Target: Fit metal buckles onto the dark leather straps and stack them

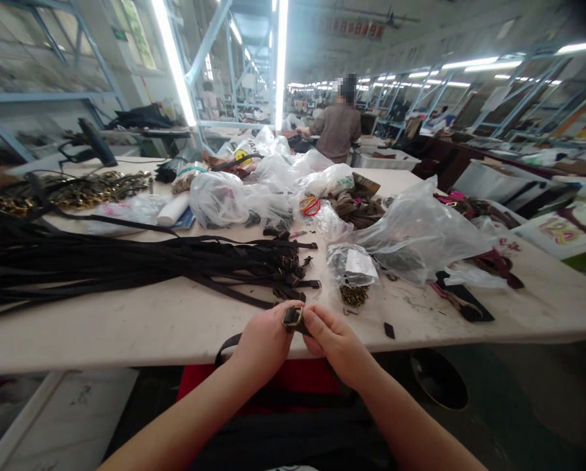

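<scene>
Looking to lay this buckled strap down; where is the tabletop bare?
Mainly front left: bare tabletop between the black straps and the near edge, left of your left hand. A smaller patch lies at front right, between the small black scrap and the dark flat piece. Crowded: the middle and back, under plastic bags.

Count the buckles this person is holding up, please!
1: a metal buckle on a dark strap, showing at the left grip, with the right grip close beside it. Any others tucked underneath would be hidden.
</scene>
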Tool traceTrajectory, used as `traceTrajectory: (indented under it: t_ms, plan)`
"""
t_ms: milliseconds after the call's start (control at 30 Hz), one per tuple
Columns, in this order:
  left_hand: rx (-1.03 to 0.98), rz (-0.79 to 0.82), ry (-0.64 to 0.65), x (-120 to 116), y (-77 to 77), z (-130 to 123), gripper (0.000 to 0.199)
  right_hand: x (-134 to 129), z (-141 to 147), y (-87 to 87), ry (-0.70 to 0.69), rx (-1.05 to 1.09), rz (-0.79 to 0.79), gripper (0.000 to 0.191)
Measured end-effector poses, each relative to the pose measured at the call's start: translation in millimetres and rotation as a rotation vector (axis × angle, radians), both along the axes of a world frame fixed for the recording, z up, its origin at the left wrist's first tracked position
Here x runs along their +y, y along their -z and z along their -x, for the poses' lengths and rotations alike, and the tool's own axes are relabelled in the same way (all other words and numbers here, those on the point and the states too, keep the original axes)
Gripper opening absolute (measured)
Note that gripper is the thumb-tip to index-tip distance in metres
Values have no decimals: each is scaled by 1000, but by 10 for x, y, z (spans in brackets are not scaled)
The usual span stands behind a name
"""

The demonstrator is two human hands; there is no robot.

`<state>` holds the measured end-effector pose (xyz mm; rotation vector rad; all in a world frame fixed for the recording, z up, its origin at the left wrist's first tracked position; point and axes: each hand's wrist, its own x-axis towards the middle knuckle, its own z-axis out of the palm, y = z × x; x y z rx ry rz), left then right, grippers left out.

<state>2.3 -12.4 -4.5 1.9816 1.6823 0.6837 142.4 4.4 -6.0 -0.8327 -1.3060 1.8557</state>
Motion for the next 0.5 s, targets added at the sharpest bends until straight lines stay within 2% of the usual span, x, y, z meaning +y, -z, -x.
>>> traceTrajectory:
  t_ms: [167, 233, 300, 367, 433, 500]
  plan:
    - [181, -33, -38, 11, 95, -38, 31, 4, 107, -27, 121, 94, 74, 35]
    - [206, -21, -22, 8, 129, -33, 30, 3, 117, -26, 145, 92, 45, 40]
    - [180, -25, 25, -19, 98, 10, 29, 19, 60, -43, 132, 38, -29, 41]
    - [95, -97, 45, -71, -15, 87, 30, 49, -50, -77, 104, -8, -106, 32]
    - [-86, -120, 19, -136, -170, 166, 36, 75, -158, -111, 95, -28, -169, 21]
    - [-380, 71, -8, -191, -295, 210, 27, 80, -203, -120, 60, -37, -244, 15]
